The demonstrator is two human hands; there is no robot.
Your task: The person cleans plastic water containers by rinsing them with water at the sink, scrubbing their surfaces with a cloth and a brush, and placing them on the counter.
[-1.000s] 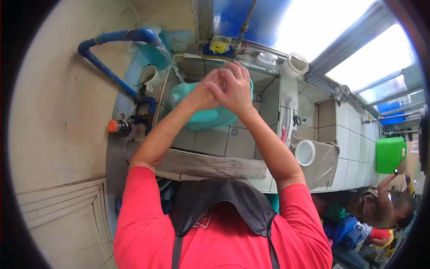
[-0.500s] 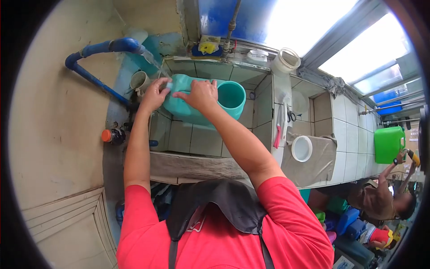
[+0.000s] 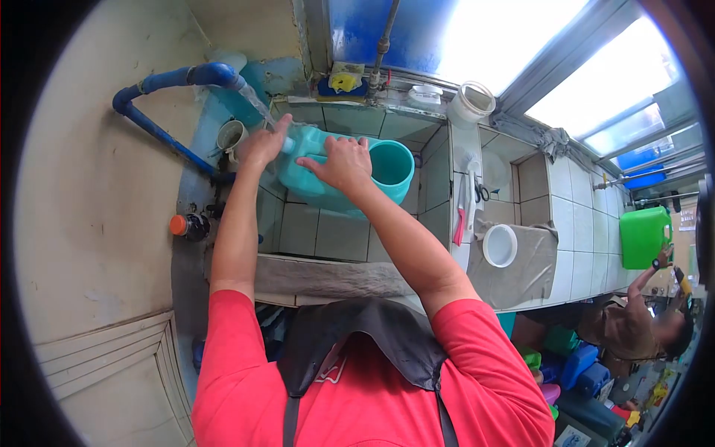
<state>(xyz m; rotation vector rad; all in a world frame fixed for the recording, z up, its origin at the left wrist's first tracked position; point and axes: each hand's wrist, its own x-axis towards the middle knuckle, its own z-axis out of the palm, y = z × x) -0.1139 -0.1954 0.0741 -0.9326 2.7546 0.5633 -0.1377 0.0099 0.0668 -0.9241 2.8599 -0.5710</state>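
Inside the tiled sink (image 3: 342, 238) a teal plastic jug (image 3: 305, 175) leans over a round teal tub (image 3: 392, 162), whose open mouth shows at the right. My left hand (image 3: 262, 144) is at the jug's pale neck, its fingers closed and partly hidden. On the jug's handle side rests my right hand (image 3: 344, 160), curled round the handle. Water runs from the blue pipe (image 3: 216, 74) and falls just behind my left hand.
A white mug (image 3: 232, 135) and an orange-capped jar (image 3: 188, 226) stand at the left. On the right ledge are a brush (image 3: 472, 197), a pink-handled knife (image 3: 459, 223), a white bowl (image 3: 500, 246) and a white tub (image 3: 473, 103). A co-worker (image 3: 633, 328) stands by a green container (image 3: 645, 237).
My hands have come apart from each other and moved down onto the teal jug. The jug and round tub have shifted slightly right since the last frame.
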